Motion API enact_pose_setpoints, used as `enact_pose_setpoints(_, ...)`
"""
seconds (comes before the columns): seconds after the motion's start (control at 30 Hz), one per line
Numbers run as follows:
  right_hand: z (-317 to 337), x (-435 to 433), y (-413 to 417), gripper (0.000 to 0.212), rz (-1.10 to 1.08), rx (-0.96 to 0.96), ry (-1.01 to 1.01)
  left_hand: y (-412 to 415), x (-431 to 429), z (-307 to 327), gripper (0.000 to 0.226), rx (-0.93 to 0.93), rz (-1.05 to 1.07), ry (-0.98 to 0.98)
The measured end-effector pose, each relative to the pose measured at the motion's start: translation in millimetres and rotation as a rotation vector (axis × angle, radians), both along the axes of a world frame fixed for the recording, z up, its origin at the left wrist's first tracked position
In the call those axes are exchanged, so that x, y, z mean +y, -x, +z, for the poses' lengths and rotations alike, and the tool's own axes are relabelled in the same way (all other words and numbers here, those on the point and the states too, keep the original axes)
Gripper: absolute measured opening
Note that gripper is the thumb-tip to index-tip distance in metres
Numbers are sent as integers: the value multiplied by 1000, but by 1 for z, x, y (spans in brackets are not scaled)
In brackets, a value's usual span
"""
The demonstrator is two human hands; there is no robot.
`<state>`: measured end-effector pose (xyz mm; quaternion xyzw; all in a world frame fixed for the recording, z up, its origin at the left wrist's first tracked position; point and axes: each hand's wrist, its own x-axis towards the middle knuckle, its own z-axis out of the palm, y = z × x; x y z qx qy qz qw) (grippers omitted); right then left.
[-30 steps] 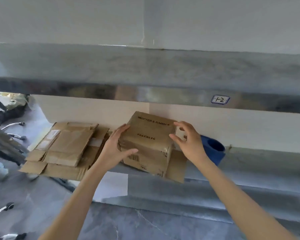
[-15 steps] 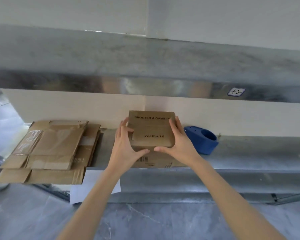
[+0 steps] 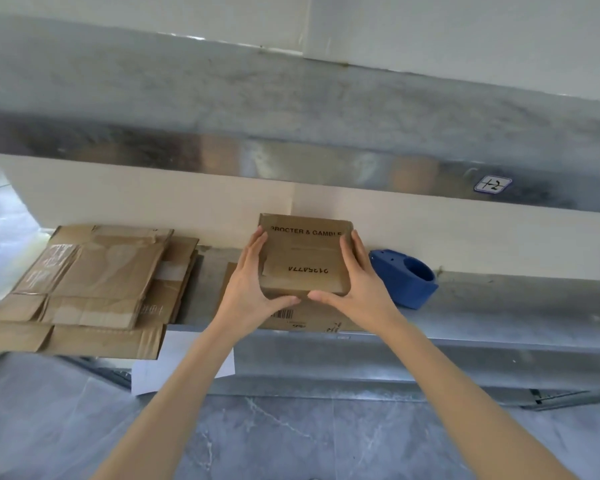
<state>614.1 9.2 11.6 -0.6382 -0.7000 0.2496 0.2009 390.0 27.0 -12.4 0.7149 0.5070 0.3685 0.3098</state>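
Cartons [image 3: 94, 285] are stacked beyond the left hand [image 3: 246, 292], a dispenser [image 3: 406, 278] beside the right hand [image 3: 359, 289]. The squarish box [image 3: 303, 258] is clasped by both, print upward.

Head-worn view, close, facing shelf [image 3: 465, 317]
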Motion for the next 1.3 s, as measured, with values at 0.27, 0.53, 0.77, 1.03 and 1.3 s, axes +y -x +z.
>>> enact_pose_setpoints(0.27, 12, 6, -7, 106, -101, 255, -45, 14, 12, 25, 103, -4, -17, 40)
enact_pose_setpoints(0.53, 15, 38, 1, 64, -246, 221, -49, -8, 36, 31, 68, -3, 115, 48)
enact_pose_setpoints(0.77, 2, 38, 7, 77, -249, 416, 99, -12, 39, 13, 75, 45, 71, 79)
enact_pose_setpoints(1.03, -2, 41, 8, 103, -246, 476, 107, -13, 41, 9, 83, -38, 69, 103)
enact_pose_setpoints(1.3, -6, 41, 6, 116, -243, 571, 104, -12, 41, 9, 85, -134, 35, 161)
